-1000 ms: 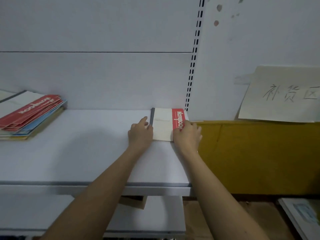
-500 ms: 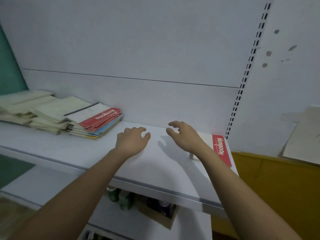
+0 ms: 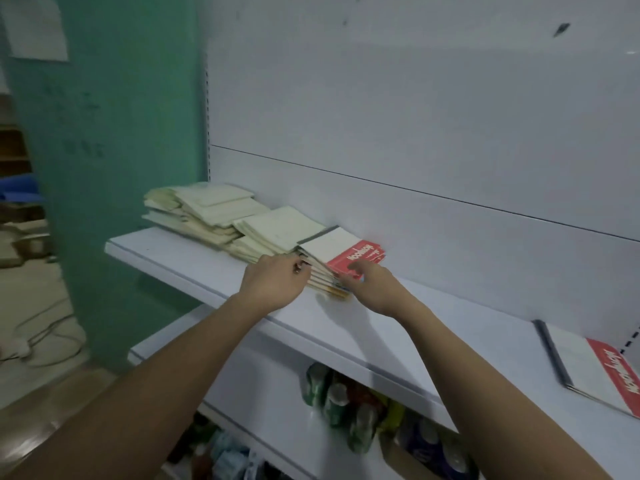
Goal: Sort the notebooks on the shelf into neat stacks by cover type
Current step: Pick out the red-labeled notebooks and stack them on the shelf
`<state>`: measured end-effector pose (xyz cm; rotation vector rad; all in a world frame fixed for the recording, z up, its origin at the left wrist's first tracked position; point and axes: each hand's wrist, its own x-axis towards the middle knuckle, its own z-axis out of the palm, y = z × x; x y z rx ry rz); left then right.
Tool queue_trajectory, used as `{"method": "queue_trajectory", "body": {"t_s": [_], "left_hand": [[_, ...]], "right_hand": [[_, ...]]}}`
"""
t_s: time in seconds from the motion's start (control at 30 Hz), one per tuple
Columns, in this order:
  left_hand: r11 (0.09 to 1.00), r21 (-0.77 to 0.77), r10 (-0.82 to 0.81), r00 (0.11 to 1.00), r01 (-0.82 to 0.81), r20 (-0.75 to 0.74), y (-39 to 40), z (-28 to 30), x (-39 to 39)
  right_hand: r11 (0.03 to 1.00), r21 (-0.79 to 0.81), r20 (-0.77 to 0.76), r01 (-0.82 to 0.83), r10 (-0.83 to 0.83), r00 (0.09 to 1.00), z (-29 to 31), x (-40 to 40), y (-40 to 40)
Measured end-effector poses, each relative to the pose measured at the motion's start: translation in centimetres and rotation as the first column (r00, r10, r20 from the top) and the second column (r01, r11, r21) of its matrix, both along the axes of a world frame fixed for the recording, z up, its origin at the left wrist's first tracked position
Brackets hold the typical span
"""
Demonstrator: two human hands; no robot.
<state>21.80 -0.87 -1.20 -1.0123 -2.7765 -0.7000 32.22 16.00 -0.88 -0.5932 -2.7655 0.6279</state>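
A stack of red-and-white notebooks (image 3: 341,251) lies on the white shelf (image 3: 433,327) against the back panel. My left hand (image 3: 273,284) is at the stack's near left corner, its fingers curled against the edges of the covers. My right hand (image 3: 375,287) reaches the stack's right end, with fingertips resting on the red strip of the top cover. Left of the stack lie loose piles of cream notebooks (image 3: 277,226), with more cream notebooks (image 3: 207,207) further left. A single red-and-white notebook (image 3: 595,368) lies flat at the shelf's right end.
A green wall (image 3: 114,150) stands left of the shelf unit. The lower shelf (image 3: 277,393) holds bottles and packets (image 3: 346,403). Cables lie on the floor (image 3: 38,341) at the left.
The view has swung left. Both hands left the single notebook at the right end, crossed the shelf, and now touch the red-and-white stack.
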Motion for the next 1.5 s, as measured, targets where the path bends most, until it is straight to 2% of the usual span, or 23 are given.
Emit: {"method": "queue_trajectory", "body": {"t_s": [0.17,0.43,0.6,0.73,0.8,0.9,1.0,1.07,1.1,1.17,1.23,1.27,1.33,1.4,1.47,1.5], "left_hand": [[0.999,0.038,-0.028,0.999,0.027,0.024,-0.3,0.1,-5.2],[0.995,0.071,-0.070,0.997,0.069,0.011,4.0,0.1,-10.5],[0.992,0.047,-0.112,0.992,0.115,-0.052,6.0,-0.6,-13.0],[0.985,0.071,-0.154,0.988,0.155,-0.008,7.0,-1.0,-14.7],[0.981,0.073,-0.180,0.984,0.179,0.003,7.3,-1.3,-15.3],[0.952,0.195,-0.251,0.967,0.237,0.048,7.2,-1.5,-16.5],[0.866,0.457,-0.311,0.935,0.205,0.170,6.5,-0.9,-16.5],[0.788,0.606,-0.374,0.866,0.108,0.332,6.1,-0.2,-16.5],[0.755,0.654,-0.433,0.786,0.049,0.441,6.0,0.3,-16.5],[0.718,0.694,-0.564,0.535,-0.060,0.629,5.6,1.4,-16.6],[0.698,0.700,-0.658,0.252,-0.152,0.710,5.2,2.4,-16.7],[0.705,0.690,-0.670,0.164,-0.163,0.724,4.9,2.8,-16.9],[0.716,0.682,-0.673,0.111,-0.150,0.731,4.4,2.9,-17.4],[0.717,0.679,-0.666,0.134,-0.154,0.734,3.9,2.2,-18.4],[0.709,0.691,-0.664,0.197,-0.138,0.721,3.1,1.3,-19.8],[0.700,0.703,-0.668,0.237,-0.122,0.706,2.5,1.0,-20.5]], "right_hand": [[0.996,0.052,-0.017,0.073,-0.072,0.997,-0.3,-4.4,-0.6],[0.965,0.195,-0.025,0.176,-0.174,0.984,-1.5,-9.1,3.0],[0.962,0.231,0.010,0.146,-0.152,0.988,-3.2,-11.9,3.8],[0.951,0.280,0.102,0.134,-0.168,0.980,-5.3,-13.6,3.2],[0.922,0.348,0.060,0.171,-0.204,0.977,-5.9,-13.6,2.5],[0.887,0.414,-0.081,0.202,-0.185,0.979,-6.1,-12.8,1.5],[0.929,0.315,-0.198,0.193,-0.134,0.971,-5.6,-11.3,1.0],[0.951,0.175,-0.329,0.256,-0.189,0.925,-4.7,-10.8,0.5],[0.950,0.132,-0.386,0.282,-0.213,0.898,-4.3,-11.0,0.4],[0.948,0.163,-0.476,0.272,-0.166,0.864,-3.7,-11.6,-0.3],[0.945,0.265,-0.485,0.192,-0.042,0.874,-3.3,-12.2,-1.3],[0.930,0.327,-0.469,0.167,0.006,0.883,-3.2,-12.5,-1.9],[0.879,0.454,-0.408,0.144,0.062,0.911,-3.5,-13.3,-3.2],[0.901,0.433,-0.308,0.034,0.112,0.945,-3.3,-14.0,-4.0],[0.981,0.171,-0.202,-0.095,0.129,0.971,-2.6,-14.1,-4.5],[0.994,0.024,-0.210,-0.103,0.105,0.972,-2.3,-14.0,-4.6]]}}
